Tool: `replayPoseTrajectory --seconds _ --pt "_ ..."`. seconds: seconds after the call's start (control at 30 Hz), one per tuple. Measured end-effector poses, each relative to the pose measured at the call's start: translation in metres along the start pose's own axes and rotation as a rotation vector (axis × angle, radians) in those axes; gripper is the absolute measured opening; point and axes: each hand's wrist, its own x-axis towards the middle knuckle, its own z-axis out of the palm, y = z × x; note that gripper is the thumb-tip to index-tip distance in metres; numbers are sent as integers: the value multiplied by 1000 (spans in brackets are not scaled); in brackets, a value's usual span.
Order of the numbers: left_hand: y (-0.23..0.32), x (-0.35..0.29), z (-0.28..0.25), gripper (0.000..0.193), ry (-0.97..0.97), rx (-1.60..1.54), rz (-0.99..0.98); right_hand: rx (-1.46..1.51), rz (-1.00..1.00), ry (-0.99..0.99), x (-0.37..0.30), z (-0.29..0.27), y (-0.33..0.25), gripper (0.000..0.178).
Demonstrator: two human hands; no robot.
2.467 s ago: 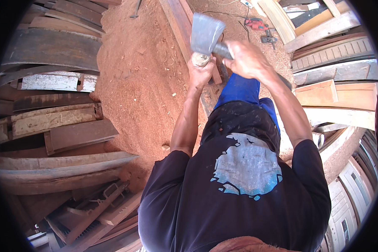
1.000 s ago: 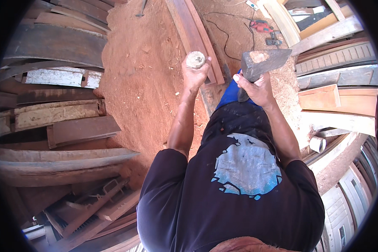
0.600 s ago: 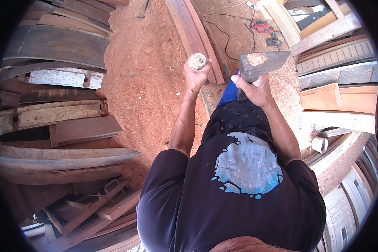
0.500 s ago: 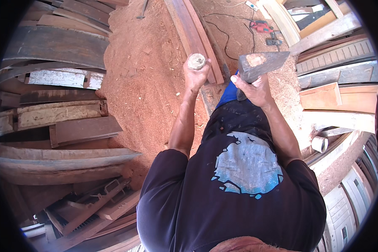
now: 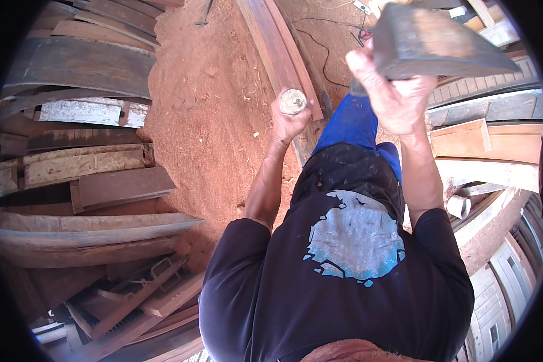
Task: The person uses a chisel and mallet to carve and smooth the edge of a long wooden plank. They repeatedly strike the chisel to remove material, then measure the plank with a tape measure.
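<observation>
My left hand is closed round an upright tool handle. Only its round, pale, battered end shows; what lies below is hidden by the fist. It stands over the near end of a reddish-brown plank. Raised close to the camera, my right hand grips an axe just under its head. The head is dark and wedge-shaped, with a lighter patch on top and its narrow end toward the right. Most of the axe's handle is hidden.
Reddish sawdust covers the floor. Stacked old boards line the left side, and more timber lies on the right. A black cable runs beyond the planks. A white pipe piece lies at right.
My right hand has lifted the axe up toward the camera and to the right, covering the red power tool behind. My left hand has shifted slightly nearer and right with the handle.
</observation>
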Motion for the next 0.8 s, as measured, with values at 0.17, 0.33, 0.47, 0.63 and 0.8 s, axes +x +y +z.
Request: replayPoseTrajectory --seconds 0.17,0.33,0.47,0.63,0.8 --pt "-2 1 -3 29 15 -2 -19 -7 -94 -12 18 4 -24 16" --pt "1 -4 -1 29 4 20 -13 -13 -58 52 5 10 -9 23" --pt "-5 -8 -2 30 -12 31 2 -214 -51 -241 -9 5 19 23" --pt "-8 -4 8 39 2 10 188 -1004 271 -927 -43 1 74 22" --pt "-7 8 6 24 9 2 16 -808 309 -718 12 -6 33 27"
